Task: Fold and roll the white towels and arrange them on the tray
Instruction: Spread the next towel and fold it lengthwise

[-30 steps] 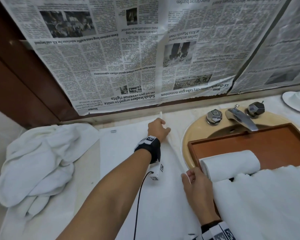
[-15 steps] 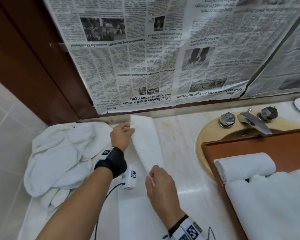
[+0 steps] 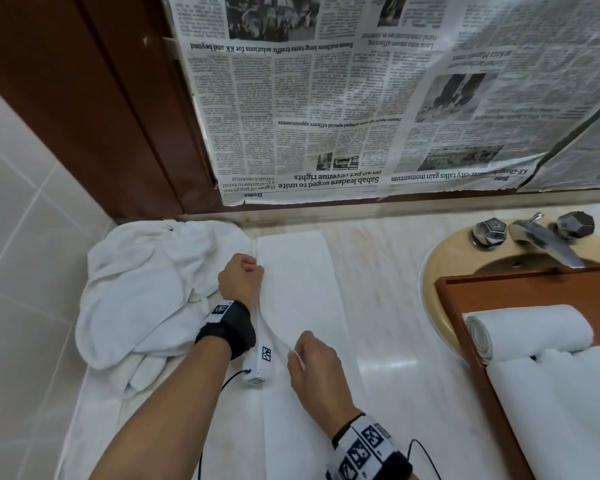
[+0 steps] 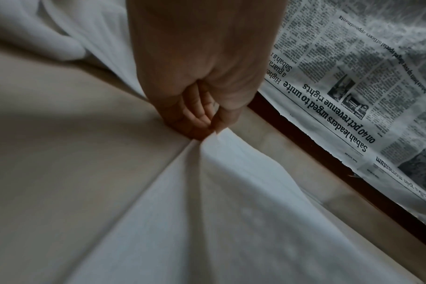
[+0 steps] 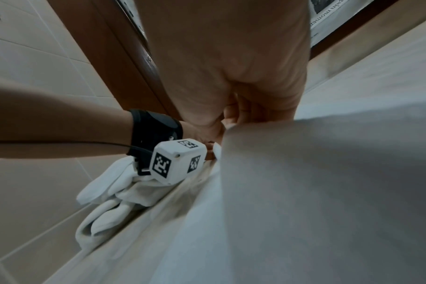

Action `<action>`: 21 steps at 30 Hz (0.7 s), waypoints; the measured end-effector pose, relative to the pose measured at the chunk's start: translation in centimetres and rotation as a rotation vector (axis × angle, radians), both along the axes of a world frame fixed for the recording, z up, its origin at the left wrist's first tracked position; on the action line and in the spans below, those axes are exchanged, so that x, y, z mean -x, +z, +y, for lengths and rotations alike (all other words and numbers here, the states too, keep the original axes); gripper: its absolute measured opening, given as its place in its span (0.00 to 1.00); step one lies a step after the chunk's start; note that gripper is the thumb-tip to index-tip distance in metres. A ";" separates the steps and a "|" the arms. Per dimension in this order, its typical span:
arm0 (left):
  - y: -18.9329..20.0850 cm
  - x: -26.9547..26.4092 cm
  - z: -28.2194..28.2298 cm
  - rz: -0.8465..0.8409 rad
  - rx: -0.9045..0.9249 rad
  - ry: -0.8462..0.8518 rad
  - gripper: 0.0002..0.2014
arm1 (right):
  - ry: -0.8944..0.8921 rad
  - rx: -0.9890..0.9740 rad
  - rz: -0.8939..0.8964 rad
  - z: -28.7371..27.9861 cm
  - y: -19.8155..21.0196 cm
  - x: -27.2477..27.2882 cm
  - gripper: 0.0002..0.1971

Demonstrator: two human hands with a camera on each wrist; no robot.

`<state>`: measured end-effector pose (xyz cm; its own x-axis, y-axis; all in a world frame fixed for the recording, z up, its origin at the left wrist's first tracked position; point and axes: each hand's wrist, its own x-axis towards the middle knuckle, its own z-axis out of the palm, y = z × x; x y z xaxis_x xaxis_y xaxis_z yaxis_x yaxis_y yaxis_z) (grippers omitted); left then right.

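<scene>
A white towel [image 3: 302, 292] lies folded lengthwise into a long strip on the marble counter. My left hand [image 3: 241, 277] pinches its left edge toward the far end; in the left wrist view the left hand [image 4: 207, 132] has thumb and fingers closed on the towel [image 4: 207, 221] edge. My right hand [image 3: 309, 365] pinches the same edge nearer to me, and the right hand [image 5: 241, 119] grips the towel [image 5: 304, 192] fold. A rolled towel [image 3: 527, 330] lies on the wooden tray [image 3: 520, 289] at the right, with another white towel [image 3: 561, 410] draped over the tray's near part.
A crumpled heap of white towels [image 3: 146, 289] sits at the counter's left end against the tiled wall. The tray rests over a beige sink [image 3: 444, 261] with a chrome tap [image 3: 541, 240]. Newspaper [image 3: 361, 98] covers the mirror behind.
Both hands carried the towel's right edge over to the left, folding it into a narrower strip. The head view has turned left and down.
</scene>
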<state>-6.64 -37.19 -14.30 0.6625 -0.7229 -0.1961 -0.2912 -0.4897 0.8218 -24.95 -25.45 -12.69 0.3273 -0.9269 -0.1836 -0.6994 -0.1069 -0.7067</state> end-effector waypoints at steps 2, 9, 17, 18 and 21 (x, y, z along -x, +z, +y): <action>0.0 0.1 0.0 -0.001 -0.005 0.007 0.07 | -0.005 -0.032 -0.020 0.0 -0.2 0.0 0.08; 0.6 0.0 -0.6 -0.002 -0.072 -0.013 0.10 | -0.031 -0.075 -0.054 0.2 -0.3 -0.6 0.11; 0.6 0.1 -0.3 -0.148 -0.098 -0.181 0.13 | -0.032 -0.093 -0.007 0.2 -0.5 -1.0 0.10; 0.6 0.1 0.2 -0.162 -0.080 -0.193 0.13 | -0.012 -0.094 -0.010 0.3 -0.6 -0.9 0.09; 0.4 -0.1 2.3 -0.209 -0.079 -0.250 0.14 | 0.068 -0.102 -0.011 0.9 -0.5 -0.2 0.06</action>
